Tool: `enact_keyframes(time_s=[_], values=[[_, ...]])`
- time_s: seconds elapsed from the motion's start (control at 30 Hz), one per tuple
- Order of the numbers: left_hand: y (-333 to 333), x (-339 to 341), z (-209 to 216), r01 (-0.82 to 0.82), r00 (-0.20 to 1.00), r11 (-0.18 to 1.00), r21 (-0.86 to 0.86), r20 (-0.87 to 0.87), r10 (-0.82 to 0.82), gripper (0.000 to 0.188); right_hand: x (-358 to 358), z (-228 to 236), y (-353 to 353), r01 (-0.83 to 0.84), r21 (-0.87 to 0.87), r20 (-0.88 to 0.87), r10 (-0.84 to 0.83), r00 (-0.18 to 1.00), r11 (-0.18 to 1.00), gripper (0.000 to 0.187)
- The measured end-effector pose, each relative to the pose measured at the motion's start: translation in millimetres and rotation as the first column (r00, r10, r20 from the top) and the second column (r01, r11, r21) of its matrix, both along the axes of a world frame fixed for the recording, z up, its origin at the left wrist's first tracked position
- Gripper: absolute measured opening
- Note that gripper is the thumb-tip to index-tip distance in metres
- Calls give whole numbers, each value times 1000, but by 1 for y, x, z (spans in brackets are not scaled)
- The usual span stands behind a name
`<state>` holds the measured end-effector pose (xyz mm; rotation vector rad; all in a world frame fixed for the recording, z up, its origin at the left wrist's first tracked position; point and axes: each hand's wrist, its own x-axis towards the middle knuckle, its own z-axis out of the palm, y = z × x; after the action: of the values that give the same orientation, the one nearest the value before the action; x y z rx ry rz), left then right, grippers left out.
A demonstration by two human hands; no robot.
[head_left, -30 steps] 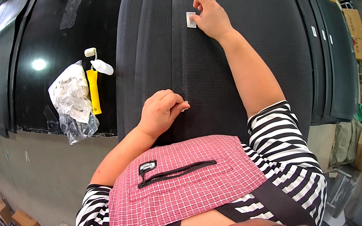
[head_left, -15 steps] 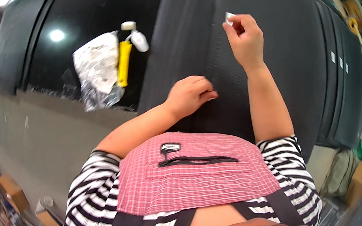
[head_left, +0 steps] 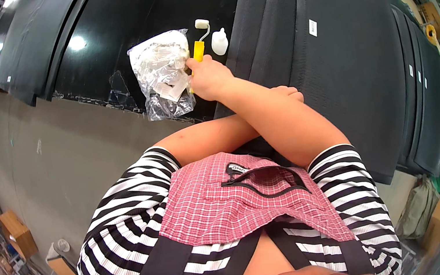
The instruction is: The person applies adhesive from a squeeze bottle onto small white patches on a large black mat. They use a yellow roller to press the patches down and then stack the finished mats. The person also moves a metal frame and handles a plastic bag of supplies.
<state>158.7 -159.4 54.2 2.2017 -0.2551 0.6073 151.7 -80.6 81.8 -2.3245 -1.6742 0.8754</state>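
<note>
Looking at the right hand (head_left: pixel 209 76) here: crossed over the other forearm and parked at the right edge of the clear plastic bag (head_left: pixel 159 68), on the glossy black sheet (head_left: pixel 96 35). Fingers curled down, knuckles toward the camera, so honestly can't tell whether pinching the bag, the roller handle, or nothing at all.

Worth noting about the yellow-handled roller (head_left: pixel 197 50): long axis running away from the body, white roller head at the far end, near end of the handle disappearing right under those curled fingers. So touching or as good as, with the bag just to the left of the grip. Small white bottle (head_left: pixel 219 41) just beyond, to the right of the roller head.

As for the left hand (head_left: pixel 290 93): tucked behind the right forearm, only a sliver of knuckles showing, resting on the dark felt panel (head_left: pixel 349 67). No way to read that grip. Clearly farther from bag and roller than the right.
</note>
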Motion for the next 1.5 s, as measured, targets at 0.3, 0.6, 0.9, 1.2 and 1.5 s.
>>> enact_keyframes(time_s=[0.3,0.6,0.9,1.2,1.5], values=[[-10,14,-27,-5,999,937,-348,44,22,18,4,72,-59,120,665,-72,-97,993,737,34],[-14,5,7,-136,987,975,-177,-111,117,15,130,58,-204,627,593,-167,-685,709,505,54],[-10,6,9,-144,987,977,-156,-95,130,18,171,36,-181,626,484,-14,-709,705,612,49],[-11,7,9,-128,989,975,-182,-92,113,18,190,58,-160,639,330,90,-697,711,695,51],[-9,8,9,-154,987,969,-194,-65,144,18,210,72,-147,647,276,87,-689,720,711,53]])
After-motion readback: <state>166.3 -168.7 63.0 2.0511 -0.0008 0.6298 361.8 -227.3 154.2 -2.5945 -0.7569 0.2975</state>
